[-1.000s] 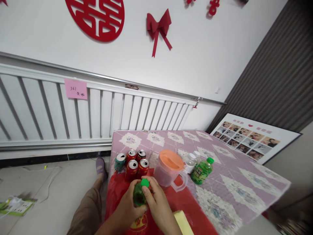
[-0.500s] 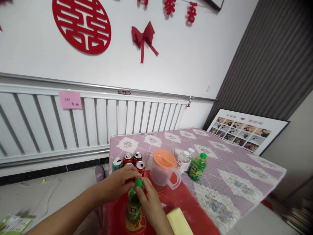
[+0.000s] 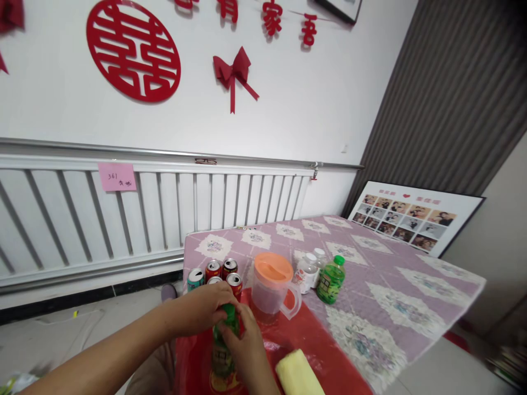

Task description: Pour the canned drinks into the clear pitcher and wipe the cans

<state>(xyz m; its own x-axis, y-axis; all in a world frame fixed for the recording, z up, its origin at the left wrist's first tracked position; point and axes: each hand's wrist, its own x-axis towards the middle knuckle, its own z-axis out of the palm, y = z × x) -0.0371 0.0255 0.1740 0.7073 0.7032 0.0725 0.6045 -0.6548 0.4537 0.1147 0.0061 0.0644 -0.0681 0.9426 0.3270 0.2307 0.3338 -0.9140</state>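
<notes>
A green-capped bottle (image 3: 223,356) with a dark green label stands upright on the red sheet (image 3: 274,345) close to me. My left hand (image 3: 206,308) has its fingers wrapped round the bottle's green cap. Against the bottle's upper part and neck, my right hand (image 3: 242,341) is closed from the right side. Beyond my hands are several opened drink cans (image 3: 213,269), partly hidden by my left hand. A clear pitcher (image 3: 265,299) with an orange lid is just right of the cans. The yellow folded cloth (image 3: 299,374) lies to the right of my right hand.
Two clear white-capped bottles (image 3: 305,274) and another green bottle (image 3: 331,281) stand right of the pitcher on the patterned tablecloth (image 3: 382,263). A photo board (image 3: 415,216) leans at the back right. Behind the table is a white radiator (image 3: 242,203).
My left hand has closed over the green cap, which showed more before. My right hand has shifted slightly left and down around the bottle. The view has tilted up a little.
</notes>
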